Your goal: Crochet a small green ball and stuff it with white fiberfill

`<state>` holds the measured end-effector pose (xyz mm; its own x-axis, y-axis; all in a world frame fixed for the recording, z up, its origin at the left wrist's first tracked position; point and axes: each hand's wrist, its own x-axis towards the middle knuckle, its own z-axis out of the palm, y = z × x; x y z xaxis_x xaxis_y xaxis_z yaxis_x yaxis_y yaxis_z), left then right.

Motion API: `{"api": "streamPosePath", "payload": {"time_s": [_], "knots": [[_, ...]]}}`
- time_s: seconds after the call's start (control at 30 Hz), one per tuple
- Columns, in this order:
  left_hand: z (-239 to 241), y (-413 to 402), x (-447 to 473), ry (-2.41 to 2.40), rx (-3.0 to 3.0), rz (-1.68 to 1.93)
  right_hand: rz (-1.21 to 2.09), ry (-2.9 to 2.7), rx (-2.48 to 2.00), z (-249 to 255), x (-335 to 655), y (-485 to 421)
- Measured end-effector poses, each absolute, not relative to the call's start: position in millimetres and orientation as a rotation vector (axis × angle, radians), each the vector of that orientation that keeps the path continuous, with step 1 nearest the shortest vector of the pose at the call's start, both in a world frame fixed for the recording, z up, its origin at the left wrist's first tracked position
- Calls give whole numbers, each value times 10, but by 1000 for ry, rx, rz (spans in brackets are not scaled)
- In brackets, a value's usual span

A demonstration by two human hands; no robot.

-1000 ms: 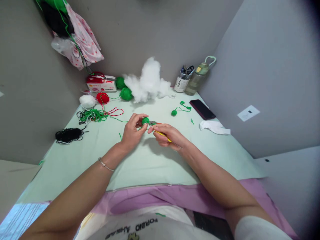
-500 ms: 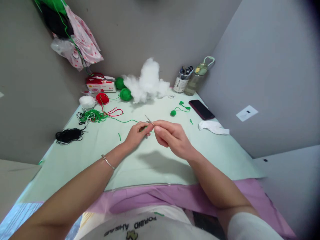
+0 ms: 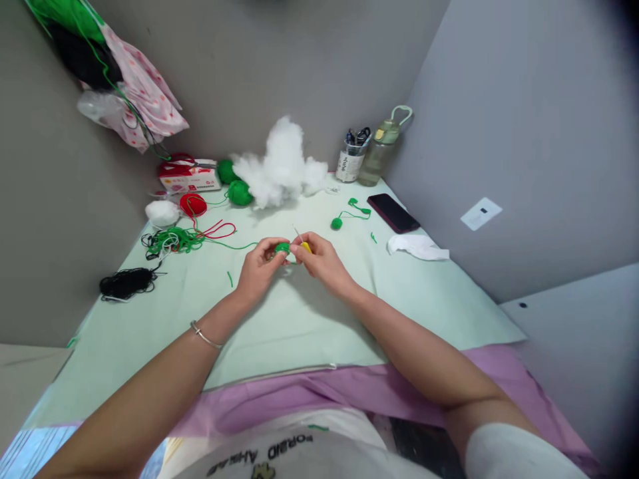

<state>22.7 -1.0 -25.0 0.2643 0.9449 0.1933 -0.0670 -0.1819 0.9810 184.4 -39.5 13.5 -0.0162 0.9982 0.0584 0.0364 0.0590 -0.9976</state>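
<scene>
My left hand (image 3: 260,267) is closed around a small green crochet piece (image 3: 282,247), which shows between thumb and fingers. Close against it, my right hand (image 3: 319,258) grips a crochet hook (image 3: 306,247) with a yellow handle; its thin metal shaft points up and away. The fingertips of both hands nearly meet over the green piece. A strand of green yarn (image 3: 230,246) runs from the left hand to a loose green yarn tangle (image 3: 182,241) on the left. How the hook sits against the stitches is too small to tell.
Black yarn (image 3: 127,284), a white ball (image 3: 162,213), a red ball (image 3: 194,205) and green balls (image 3: 240,193) lie left. White stuffing (image 3: 282,166) is at the back. A pen cup (image 3: 349,163), bottle (image 3: 378,154), phone (image 3: 393,213) and white cloth (image 3: 418,247) are right.
My right hand has turned and drawn in its fingers, so the hook's yellow handle now shows. The green piece is more visible in my left hand. The whole view has shifted slightly.
</scene>
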Motion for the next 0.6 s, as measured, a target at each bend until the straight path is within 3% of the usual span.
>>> {"api": "streamPosePath", "payload": {"time_s": [0.6], "knots": [[-122,-48,203,749,1323,1033,1066,-1294,-1181,0,1797,-298]]}}
